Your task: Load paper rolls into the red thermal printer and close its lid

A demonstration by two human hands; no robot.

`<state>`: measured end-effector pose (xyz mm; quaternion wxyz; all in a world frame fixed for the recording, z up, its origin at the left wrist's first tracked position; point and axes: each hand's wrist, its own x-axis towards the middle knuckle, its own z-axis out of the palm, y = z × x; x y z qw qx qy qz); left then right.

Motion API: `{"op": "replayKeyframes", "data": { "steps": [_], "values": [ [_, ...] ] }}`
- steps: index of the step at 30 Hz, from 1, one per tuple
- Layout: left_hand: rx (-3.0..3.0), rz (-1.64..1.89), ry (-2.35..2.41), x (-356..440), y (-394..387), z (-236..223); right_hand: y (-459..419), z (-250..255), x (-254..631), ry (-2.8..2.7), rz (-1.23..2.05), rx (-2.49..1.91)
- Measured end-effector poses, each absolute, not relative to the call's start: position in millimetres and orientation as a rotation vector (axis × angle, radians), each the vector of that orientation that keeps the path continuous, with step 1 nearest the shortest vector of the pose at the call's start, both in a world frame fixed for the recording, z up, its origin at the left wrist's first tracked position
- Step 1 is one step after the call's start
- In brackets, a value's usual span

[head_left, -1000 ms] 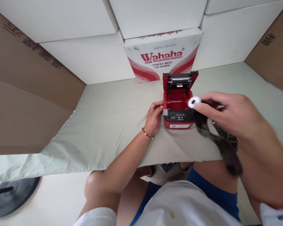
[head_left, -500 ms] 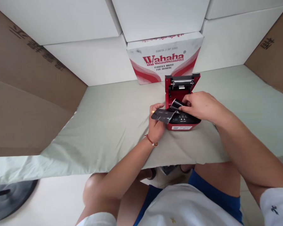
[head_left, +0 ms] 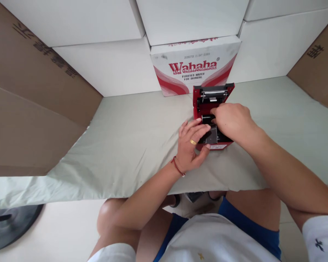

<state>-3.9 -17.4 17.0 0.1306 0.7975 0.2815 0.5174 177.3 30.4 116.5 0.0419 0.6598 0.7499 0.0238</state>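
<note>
On the cloth-covered surface (head_left: 133, 127), head view: red device (head_left: 205, 109) stands with lid (head_left: 214, 87) up, likely for access. Right hand (head_left: 233, 118) reaches inside at the black roll (head_left: 207, 119), probably steadying it; grip hidden, can't tell. Left hand (head_left: 190, 145) spread, fingers parted around the dark strip (head_left: 213, 135) over the front, apparently guiding it.

A pale green cloth (head_left: 131, 134), creased along its near edge, covers the table. White boxes (head_left: 101, 69) stack up as a wall behind, with a red-and-white Wahaha carton (head_left: 192, 67) standing before them. Brown cardboard (head_left: 30, 112) flanks both sides. Below lies a pale floor (head_left: 73, 229), with a round black base (head_left: 19, 227) at left. The light is soft and even.
</note>
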Motion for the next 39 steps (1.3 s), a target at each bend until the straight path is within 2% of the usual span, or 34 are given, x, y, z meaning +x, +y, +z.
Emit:
{"op": "replayKeyframes", "data": {
  "steps": [6, 17, 23, 26, 29, 33, 39],
  "values": [
    [2.417, 1.540, 0.810, 1, -23, 13, 56, 106, 187, 2.352, 0.007, 2.001],
    [2.561, 1.406, 0.728, 8, -28, 16, 63, 106, 184, 2.323, -0.113, 2.131],
    [2.589, 1.426, 0.622, 10, -30, 21, 21, 112, 213, 2.975, -0.454, 2.013],
    [2.620, 1.435, 0.549, 12, -31, 22, -16, 108, 228, 3.307, -0.345, 1.934],
    [2.636, 1.507, 0.551, 12, -31, 23, -41, 96, 239, 3.470, -0.306, 1.654],
    [2.607, 1.681, 0.640, 7, -30, 25, -50, 78, 250, 3.430, -0.310, 1.538],
    [2.687, 1.561, 0.799, 5, -27, 24, -47, 71, 253, 3.395, -0.231, 1.505]
  ]
}}
